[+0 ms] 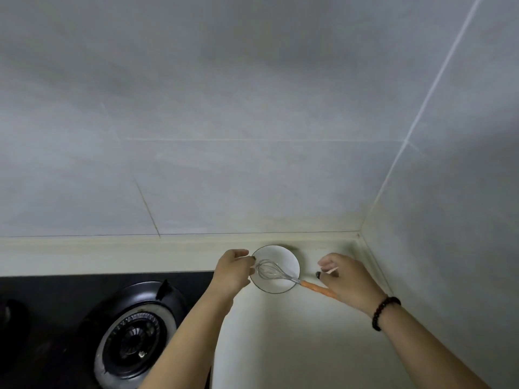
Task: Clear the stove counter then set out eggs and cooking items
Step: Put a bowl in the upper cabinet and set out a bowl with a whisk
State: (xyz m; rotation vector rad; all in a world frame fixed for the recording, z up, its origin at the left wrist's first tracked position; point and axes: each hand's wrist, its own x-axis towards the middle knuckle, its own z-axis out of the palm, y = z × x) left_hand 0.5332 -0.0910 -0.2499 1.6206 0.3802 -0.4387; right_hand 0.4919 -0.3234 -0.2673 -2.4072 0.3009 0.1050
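Observation:
A white bowl [280, 255] with a thin dark rim stands on the pale counter near the back wall. A wire whisk [268, 270] lies in it, its orange handle [313, 287] sticking out over the right rim. My left hand [231, 272] pinches the bowl's left rim with curled fingers. My right hand [344, 280] hovers over the end of the handle, which runs under the palm. Its fingers are loosely bent and not wrapped round the handle. A thin pale sliver shows at the fingertips; I cannot tell what it is.
A black gas hob [56, 318] fills the lower left, with a round burner [132, 338] close to my left forearm. The cream counter [295, 346] runs right to a tiled corner [361, 234]. A dark bead bracelet [383, 311] circles my right wrist.

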